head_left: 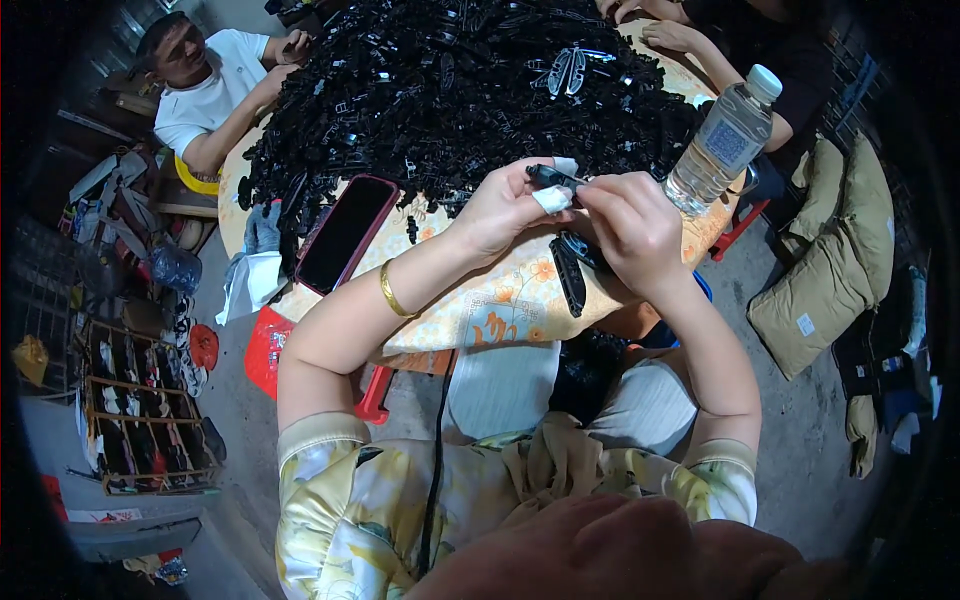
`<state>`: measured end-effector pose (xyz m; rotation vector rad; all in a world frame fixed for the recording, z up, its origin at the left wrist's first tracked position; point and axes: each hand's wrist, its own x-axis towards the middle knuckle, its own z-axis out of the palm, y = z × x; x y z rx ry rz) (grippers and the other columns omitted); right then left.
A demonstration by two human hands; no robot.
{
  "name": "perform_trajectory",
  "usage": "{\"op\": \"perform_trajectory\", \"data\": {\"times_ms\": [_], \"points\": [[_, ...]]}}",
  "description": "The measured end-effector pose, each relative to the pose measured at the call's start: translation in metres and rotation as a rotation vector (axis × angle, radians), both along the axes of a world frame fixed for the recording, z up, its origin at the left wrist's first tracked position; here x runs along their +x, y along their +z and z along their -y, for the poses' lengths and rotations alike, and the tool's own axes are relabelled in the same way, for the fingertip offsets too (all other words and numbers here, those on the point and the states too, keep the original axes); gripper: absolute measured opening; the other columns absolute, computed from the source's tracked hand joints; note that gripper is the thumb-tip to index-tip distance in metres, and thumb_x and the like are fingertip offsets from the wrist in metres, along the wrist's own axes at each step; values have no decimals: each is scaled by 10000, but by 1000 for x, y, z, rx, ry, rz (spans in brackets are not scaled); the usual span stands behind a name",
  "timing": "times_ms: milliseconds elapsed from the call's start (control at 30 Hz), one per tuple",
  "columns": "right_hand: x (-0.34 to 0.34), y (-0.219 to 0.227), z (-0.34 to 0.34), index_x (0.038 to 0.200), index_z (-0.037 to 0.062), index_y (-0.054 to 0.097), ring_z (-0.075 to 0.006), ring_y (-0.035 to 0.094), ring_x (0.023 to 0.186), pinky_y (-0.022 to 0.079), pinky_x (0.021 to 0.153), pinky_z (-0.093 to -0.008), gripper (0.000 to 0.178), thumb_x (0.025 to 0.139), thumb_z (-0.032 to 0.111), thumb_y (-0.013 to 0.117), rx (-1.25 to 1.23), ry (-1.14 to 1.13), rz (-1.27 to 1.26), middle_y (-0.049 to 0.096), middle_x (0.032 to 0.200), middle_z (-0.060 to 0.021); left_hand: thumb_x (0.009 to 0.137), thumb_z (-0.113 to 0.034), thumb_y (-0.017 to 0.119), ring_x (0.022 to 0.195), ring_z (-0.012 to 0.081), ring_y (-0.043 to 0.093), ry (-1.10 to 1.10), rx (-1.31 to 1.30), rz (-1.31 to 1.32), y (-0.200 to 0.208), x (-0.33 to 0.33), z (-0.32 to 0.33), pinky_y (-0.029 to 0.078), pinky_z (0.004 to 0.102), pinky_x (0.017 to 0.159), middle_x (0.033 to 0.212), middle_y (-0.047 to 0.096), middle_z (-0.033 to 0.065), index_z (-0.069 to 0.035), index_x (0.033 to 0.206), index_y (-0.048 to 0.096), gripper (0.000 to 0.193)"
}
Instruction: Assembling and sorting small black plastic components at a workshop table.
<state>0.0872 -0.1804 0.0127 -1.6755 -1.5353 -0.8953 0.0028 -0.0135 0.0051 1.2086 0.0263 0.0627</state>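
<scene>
My left hand [510, 208], with white wrapping on the thumb and a fingertip, pinches a small black plastic part [550, 177] above the table's near side. Close against it, my right hand [635, 225] has its thumb and fingers pressed together at the part's right end. Whatever thin piece those fingers may hold is too small to make out. Just below the hands, a long black plastic piece [568, 277] lies on the flowered tablecloth [500, 312]. Beyond them spreads a big heap of black plastic parts [450, 100], with a shiny pale clip-like piece [567, 72] on top.
A phone [347, 233] in a dark red case lies left of my forearm. The clear water bottle [722, 140] stands at right. A person in white [215, 90] sits far left; another person's hands [670, 35] work far right. Tan sacks [820, 270] lie on the floor.
</scene>
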Motion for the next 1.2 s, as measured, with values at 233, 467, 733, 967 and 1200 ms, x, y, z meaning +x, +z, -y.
{"op": "perform_trajectory", "data": {"times_ms": [233, 467, 733, 967, 1200], "points": [[-5, -3, -1, 853, 9, 655, -248, 632, 771, 504, 669, -312, 145, 717, -39, 645, 144, 85, -628, 649, 851, -108, 943, -175, 481, 762, 151, 638, -10, 139, 5, 7, 2, -3, 548, 254, 661, 926, 591, 72, -10, 1062, 500, 205], [-2, 2, 0, 900, 33, 651, -285, 591, 809, 510, 673, -346, 257, 644, 4, 654, 18, 259, -39, 648, 895, -95, 953, -289, 453, 605, 164, 634, -147, -30, -72, 4, -1, -9, 527, 220, 503, 790, 625, 119, -14, 1079, 467, 303], [-2, 0, 2, 899, 41, 655, -267, 594, 802, 524, 643, -325, 266, 634, 45, 635, -28, 192, 124, 649, 905, -82, 944, -233, 469, 737, 229, 670, -279, 39, -230, 13, -4, -16, 577, 288, 636, 853, 628, 163, 15, 1106, 462, 296], [-3, 0, 0, 1006, -9, 607, -233, 625, 804, 518, 667, -281, 317, 704, 27, 698, -40, 114, -172, 643, 857, -89, 854, -85, 593, 882, 146, 625, -297, 391, -9, 25, -11, -16, 509, 260, 817, 1013, 620, 110, 31, 1168, 485, 352], [4, -7, 7, 1032, -30, 606, -98, 620, 748, 511, 660, -236, 336, 738, 72, 732, -361, 41, -936, 663, 861, -83, 833, -109, 585, 806, 180, 631, -48, 1099, 143, 23, -15, -2, 495, 296, 714, 905, 642, 140, 18, 1132, 531, 329]]}}
